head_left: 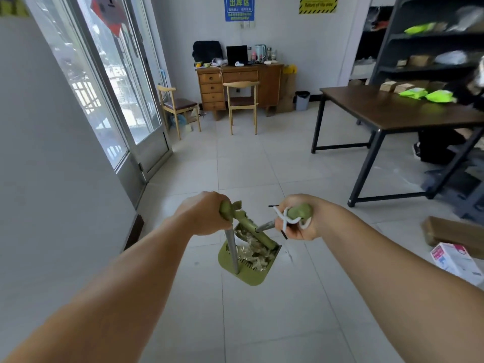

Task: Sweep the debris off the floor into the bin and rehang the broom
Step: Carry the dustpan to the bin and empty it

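My left hand (204,214) has its fingers curled round the green grip of the dustpan (247,265) handle; the pan hangs below, just above the floor tiles (262,323), full of crumpled debris (255,251). My right hand (301,218) has its fingers wrapped round the green top of the broom (264,227), white cord looped there, its shaft angling down into the pan. Farther right lie a white box (455,263) and the dark bench (387,108). Beside the far desk (241,85) stands the grey bin (302,100).
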### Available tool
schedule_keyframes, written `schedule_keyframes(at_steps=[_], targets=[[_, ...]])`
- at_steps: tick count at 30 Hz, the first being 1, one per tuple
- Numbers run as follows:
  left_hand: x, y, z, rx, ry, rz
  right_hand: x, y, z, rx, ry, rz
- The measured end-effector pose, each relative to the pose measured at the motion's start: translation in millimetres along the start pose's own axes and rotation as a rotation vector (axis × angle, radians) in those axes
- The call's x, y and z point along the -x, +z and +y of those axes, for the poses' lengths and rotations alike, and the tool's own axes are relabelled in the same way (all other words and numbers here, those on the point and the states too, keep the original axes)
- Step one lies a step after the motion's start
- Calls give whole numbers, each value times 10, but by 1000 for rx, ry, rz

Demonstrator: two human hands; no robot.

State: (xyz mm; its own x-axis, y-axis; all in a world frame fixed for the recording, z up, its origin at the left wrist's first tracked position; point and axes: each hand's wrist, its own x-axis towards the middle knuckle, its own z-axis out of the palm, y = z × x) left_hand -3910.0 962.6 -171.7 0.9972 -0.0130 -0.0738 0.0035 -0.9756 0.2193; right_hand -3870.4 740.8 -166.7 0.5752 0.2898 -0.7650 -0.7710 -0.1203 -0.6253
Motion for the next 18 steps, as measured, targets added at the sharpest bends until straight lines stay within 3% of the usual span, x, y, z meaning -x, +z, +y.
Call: schedule_keyframes(at_steps=[18], targets=[[-3747, -514, 2, 16, 82, 4, -1921, -884, -2962, 0, -2, 24]])
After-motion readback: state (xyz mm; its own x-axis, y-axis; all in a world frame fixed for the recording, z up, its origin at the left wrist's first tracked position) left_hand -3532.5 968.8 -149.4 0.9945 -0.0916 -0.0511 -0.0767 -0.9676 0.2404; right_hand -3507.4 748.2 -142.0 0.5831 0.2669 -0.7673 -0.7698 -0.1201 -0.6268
